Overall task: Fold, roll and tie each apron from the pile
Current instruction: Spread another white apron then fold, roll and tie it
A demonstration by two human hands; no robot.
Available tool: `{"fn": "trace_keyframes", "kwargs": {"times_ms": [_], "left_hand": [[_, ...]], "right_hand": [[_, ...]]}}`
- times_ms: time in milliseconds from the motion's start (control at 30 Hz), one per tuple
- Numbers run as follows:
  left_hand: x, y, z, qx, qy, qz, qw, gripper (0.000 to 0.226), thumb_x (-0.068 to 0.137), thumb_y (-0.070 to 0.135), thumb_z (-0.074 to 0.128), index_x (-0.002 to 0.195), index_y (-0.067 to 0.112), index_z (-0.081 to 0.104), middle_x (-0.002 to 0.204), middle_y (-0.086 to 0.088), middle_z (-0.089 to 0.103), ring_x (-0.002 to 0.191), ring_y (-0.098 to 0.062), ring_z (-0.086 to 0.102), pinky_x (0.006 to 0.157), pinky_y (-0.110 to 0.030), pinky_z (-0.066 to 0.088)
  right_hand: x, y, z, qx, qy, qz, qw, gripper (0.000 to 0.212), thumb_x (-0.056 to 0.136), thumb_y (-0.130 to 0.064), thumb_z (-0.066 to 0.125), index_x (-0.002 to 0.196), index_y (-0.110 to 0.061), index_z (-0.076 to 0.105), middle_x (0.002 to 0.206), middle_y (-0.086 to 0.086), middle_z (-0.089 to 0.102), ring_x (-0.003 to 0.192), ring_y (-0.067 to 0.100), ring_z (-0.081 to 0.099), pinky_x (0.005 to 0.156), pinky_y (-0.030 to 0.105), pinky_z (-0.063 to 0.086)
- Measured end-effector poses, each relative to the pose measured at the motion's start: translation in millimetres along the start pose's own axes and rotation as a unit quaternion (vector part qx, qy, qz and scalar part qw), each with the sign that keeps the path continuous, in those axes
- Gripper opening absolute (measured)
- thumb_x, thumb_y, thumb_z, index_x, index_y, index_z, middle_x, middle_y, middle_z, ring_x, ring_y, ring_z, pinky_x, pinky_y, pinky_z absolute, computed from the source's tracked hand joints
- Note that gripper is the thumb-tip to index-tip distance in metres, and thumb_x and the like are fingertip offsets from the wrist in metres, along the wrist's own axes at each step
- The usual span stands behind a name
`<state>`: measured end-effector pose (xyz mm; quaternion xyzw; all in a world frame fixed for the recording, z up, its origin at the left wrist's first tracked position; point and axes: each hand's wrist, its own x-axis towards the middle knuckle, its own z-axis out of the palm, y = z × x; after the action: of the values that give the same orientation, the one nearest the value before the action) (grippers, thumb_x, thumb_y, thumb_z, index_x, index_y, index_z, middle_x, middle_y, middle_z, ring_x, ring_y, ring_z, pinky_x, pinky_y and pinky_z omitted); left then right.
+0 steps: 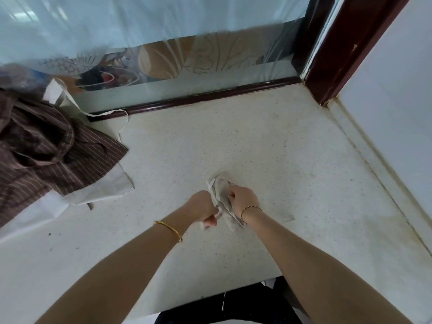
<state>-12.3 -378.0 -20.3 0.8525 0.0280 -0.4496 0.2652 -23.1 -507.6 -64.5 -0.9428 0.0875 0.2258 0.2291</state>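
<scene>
Head view: brown striped apron pile (46, 148) at frame left; centre, left hand (205, 210) and right hand (240, 199) both clenched around small rolled off-white apron (221, 192).

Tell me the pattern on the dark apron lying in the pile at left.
Brown with thin pale pinstripes, on the striped apron; head view.

The pale rolled apron (222, 199) sits near the middle of the table, a tight, short bundle lying at a slant, its far end free and its near end under my wrist. I hold it in both fists, and a thin strap loops out by its near end. The pile (46, 146) lies at the table's far left edge: a rumpled brown striped apron heaped over cream ones, their straps trailing toward the back edge.
</scene>
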Motion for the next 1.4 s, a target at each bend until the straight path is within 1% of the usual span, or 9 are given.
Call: {"fn": "trace_keyframes", "kwargs": {"times_ms": [133,300,533,733,900,1067,1200,1333,1400], "left_hand": [[-16.1,14.3,-18.5,0.000,-0.034,0.047,0.998,0.019,0.090,0.013,0.058,0.073,0.006,0.062,0.064,-0.004,0.057,0.047,-0.010,0.048,0.046,-0.015,0.040],[-4.2,22.3,-3.7,-0.101,0.073,0.144,0.982,0.022,0.090,0.021,0.061,0.099,0.004,0.069,0.100,-0.004,0.062,0.089,-0.014,0.055,0.074,-0.019,0.040],[17.9,20.1,8.3,-0.218,0.064,0.126,0.966,0.029,0.094,0.001,0.043,0.109,0.003,0.068,0.108,0.000,0.064,0.103,-0.016,0.059,0.088,-0.020,0.046],[29.3,15.3,10.1,-0.048,0.040,0.203,0.977,0.031,0.085,-0.006,0.050,0.107,0.005,0.069,0.093,0.000,0.062,0.084,-0.008,0.056,0.067,-0.007,0.044],[38.6,14.7,17.0,0.060,0.087,0.235,0.966,0.012,0.077,-0.001,0.058,0.067,0.004,0.063,0.066,-0.008,0.057,0.064,-0.018,0.054,0.065,-0.033,0.045],[43.1,16.9,20.7,0.096,0.147,0.233,0.957,0.014,0.084,0.007,0.059,0.074,0.000,0.066,0.080,-0.019,0.064,0.069,-0.024,0.058,0.072,-0.039,0.050],[43.8,12.1,22.5,0.071,0.187,0.230,0.952,0.017,0.088,0.006,0.053,0.079,-0.005,0.064,0.075,-0.010,0.053,0.068,-0.017,0.049,0.067,-0.036,0.045],[45.2,4.4,22.6,0.070,0.206,0.257,0.942,0.013,0.089,0.004,0.051,0.089,0.000,0.063,0.090,-0.008,0.053,0.081,-0.012,0.043,0.067,-0.018,0.029],[44.8,3.0,20.3,0.065,0.198,0.269,0.940,0.014,0.089,0.003,0.050,0.093,0.000,0.064,0.094,-0.008,0.055,0.084,-0.012,0.044,0.068,-0.014,0.027]], "right_hand": [[-2.9,2.4,-0.3,0.002,0.003,-0.020,1.000,0.018,0.096,-0.016,0.040,0.082,-0.012,0.050,0.068,0.001,0.049,0.071,0.020,0.049,0.054,0.026,0.036],[-9.2,14.8,-1.6,0.083,-0.005,-0.046,0.995,0.025,0.098,-0.011,0.041,0.105,-0.004,0.064,0.100,0.010,0.068,0.094,0.025,0.062,0.078,0.025,0.044],[-10.2,23.8,0.4,0.129,-0.020,-0.064,0.989,0.024,0.095,-0.010,0.049,0.103,-0.004,0.071,0.102,0.011,0.070,0.089,0.022,0.063,0.066,0.015,0.038],[-11.1,27.5,-5.2,0.184,-0.020,-0.051,0.981,0.023,0.095,-0.013,0.053,0.108,-0.007,0.071,0.109,0.008,0.069,0.097,0.018,0.062,0.078,0.014,0.040],[-12.3,26.1,-10.3,0.175,-0.019,-0.059,0.983,0.023,0.094,-0.011,0.051,0.103,-0.005,0.072,0.100,0.011,0.069,0.089,0.021,0.060,0.073,0.019,0.037],[-11.8,28.5,-15.4,0.218,-0.008,-0.034,0.975,0.016,0.091,-0.012,0.057,0.096,-0.004,0.069,0.066,-0.005,0.059,0.066,0.010,0.055,0.060,0.014,0.041],[-7.2,31.0,-17.4,0.286,0.004,-0.012,0.958,0.009,0.090,-0.014,0.060,0.082,-0.012,0.061,0.061,-0.003,0.059,0.050,0.001,0.051,0.056,0.017,0.043],[-2.6,29.7,-17.4,0.295,0.036,0.002,0.955,0.023,0.098,-0.007,0.041,0.114,-0.013,0.055,0.107,0.005,0.055,0.060,0.013,0.060,0.048,0.017,0.045],[-1.9,28.8,-18.6,0.233,0.027,-0.032,0.972,0.045,0.097,0.000,0.035,0.138,-0.017,0.043,0.141,0.003,0.034,0.088,0.022,0.064,0.058,0.015,0.048]]}}
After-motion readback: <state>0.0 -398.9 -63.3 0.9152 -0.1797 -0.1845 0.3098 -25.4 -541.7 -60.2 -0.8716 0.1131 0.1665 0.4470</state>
